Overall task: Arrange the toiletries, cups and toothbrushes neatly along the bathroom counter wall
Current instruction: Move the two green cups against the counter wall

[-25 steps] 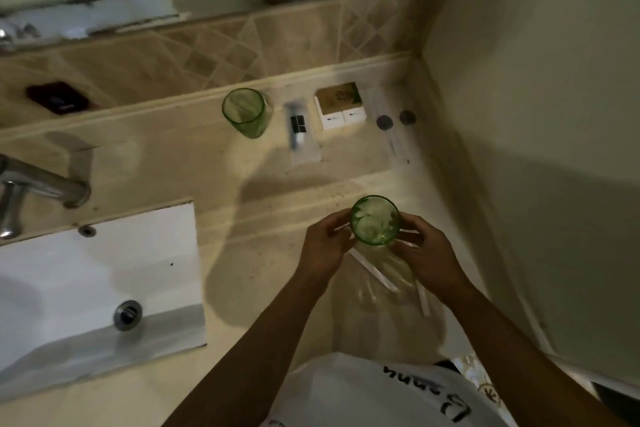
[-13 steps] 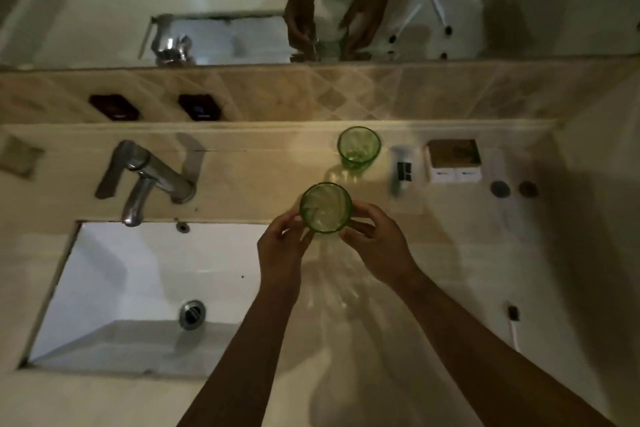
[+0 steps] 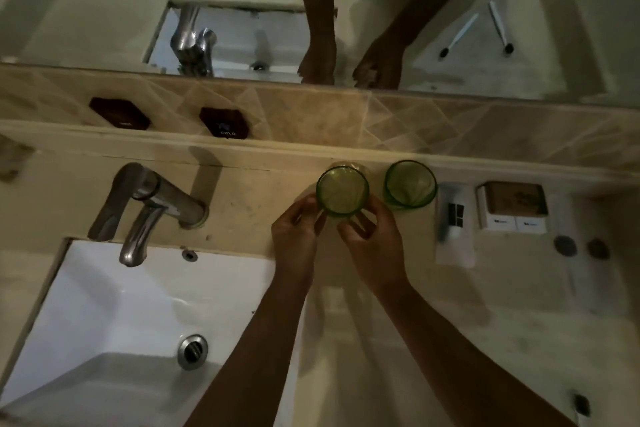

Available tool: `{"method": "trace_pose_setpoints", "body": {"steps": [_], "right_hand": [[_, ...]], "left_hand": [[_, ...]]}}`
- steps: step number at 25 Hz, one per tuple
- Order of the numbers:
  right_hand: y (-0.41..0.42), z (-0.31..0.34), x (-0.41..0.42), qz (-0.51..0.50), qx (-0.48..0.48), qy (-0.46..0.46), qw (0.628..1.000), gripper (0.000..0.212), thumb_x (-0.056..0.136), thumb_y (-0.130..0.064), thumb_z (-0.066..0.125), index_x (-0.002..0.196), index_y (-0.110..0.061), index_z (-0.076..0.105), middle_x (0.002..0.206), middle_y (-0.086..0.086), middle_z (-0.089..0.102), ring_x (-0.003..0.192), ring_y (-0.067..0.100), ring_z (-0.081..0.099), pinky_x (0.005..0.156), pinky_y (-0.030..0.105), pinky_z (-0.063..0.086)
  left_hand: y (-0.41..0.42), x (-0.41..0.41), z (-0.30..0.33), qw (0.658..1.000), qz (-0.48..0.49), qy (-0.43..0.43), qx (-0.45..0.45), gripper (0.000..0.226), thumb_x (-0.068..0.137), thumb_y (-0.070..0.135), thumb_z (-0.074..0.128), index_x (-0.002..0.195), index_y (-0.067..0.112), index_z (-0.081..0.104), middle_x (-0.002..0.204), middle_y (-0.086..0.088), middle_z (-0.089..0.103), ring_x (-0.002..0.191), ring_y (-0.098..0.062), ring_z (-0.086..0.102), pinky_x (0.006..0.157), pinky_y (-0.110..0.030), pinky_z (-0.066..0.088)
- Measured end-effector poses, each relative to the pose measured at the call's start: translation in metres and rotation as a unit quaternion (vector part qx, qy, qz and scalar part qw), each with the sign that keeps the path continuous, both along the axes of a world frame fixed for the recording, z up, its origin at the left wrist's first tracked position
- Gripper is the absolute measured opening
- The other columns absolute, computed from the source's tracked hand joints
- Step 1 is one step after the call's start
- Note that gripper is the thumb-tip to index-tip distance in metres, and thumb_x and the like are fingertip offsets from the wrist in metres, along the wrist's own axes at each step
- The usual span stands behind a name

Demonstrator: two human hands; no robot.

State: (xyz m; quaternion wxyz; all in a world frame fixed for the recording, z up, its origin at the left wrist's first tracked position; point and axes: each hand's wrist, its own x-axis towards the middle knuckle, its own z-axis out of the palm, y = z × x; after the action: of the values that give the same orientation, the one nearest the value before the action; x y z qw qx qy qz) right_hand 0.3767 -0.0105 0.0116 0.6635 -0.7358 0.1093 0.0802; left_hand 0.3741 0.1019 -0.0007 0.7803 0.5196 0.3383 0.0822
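A green glass cup (image 3: 342, 195) stands close to the back wall, held between my left hand (image 3: 296, 236) and my right hand (image 3: 374, 246), fingers around its sides. A second green cup (image 3: 410, 188) stands just to its right against the wall ledge. Right of that lie a clear sachet with a dark-labelled tube (image 3: 454, 222), then a small box set (image 3: 512, 206) with a brown top and white fronts. A long clear packet with two dark round caps (image 3: 565, 245) lies further right. A toothbrush head (image 3: 581, 405) shows at the lower right.
A white sink basin (image 3: 104, 322) with a chrome drain sits at the lower left, and a chrome tap (image 3: 149, 208) stands over it. Two dark wall plates (image 3: 224, 123) sit on the tiled backsplash. A mirror (image 3: 104, 10) above it reflects my arms.
Both hands have carried the green cup away from the counter's front right to the back wall, beside the other cup. The view has swung left and up.
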Motion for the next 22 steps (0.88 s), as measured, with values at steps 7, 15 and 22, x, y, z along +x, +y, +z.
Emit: {"method": "trace_pose_setpoints", "body": {"steps": [7, 15, 22], "right_hand": [[0.010, -0.015, 0.014, -0.019, 0.025, 0.010, 0.999, 0.060, 0.082, 0.003, 0.068, 0.135, -0.020, 0.051, 0.136, 0.001, 0.056, 0.123, 0.011, 0.059, 0.089, 0.015, 0.053], [0.016, -0.024, 0.014, -0.017, 0.024, 0.020, 0.999, 0.070, 0.078, 0.009, 0.062, 0.138, -0.022, 0.047, 0.140, -0.002, 0.050, 0.130, 0.014, 0.052, 0.095, 0.026, 0.055], [0.015, -0.026, 0.020, 0.024, -0.005, 0.040, 0.999, 0.082, 0.072, 0.001, 0.065, 0.146, -0.023, 0.038, 0.144, 0.000, 0.045, 0.133, 0.014, 0.047, 0.104, 0.036, 0.050]], "left_hand": [[0.005, 0.018, -0.010, 0.999, -0.006, -0.034, -0.003, 0.020, 0.095, 0.004, 0.060, 0.097, 0.015, 0.077, 0.102, -0.010, 0.077, 0.106, -0.027, 0.070, 0.095, -0.041, 0.056], [0.008, 0.021, -0.021, 0.998, -0.013, -0.037, 0.047, 0.018, 0.096, 0.015, 0.062, 0.099, 0.024, 0.077, 0.109, -0.014, 0.076, 0.110, -0.034, 0.068, 0.101, -0.050, 0.052], [0.013, 0.024, -0.018, 0.999, -0.030, -0.017, 0.016, 0.023, 0.095, 0.000, 0.056, 0.108, 0.010, 0.072, 0.124, -0.020, 0.068, 0.120, -0.035, 0.062, 0.099, -0.044, 0.054]]}}
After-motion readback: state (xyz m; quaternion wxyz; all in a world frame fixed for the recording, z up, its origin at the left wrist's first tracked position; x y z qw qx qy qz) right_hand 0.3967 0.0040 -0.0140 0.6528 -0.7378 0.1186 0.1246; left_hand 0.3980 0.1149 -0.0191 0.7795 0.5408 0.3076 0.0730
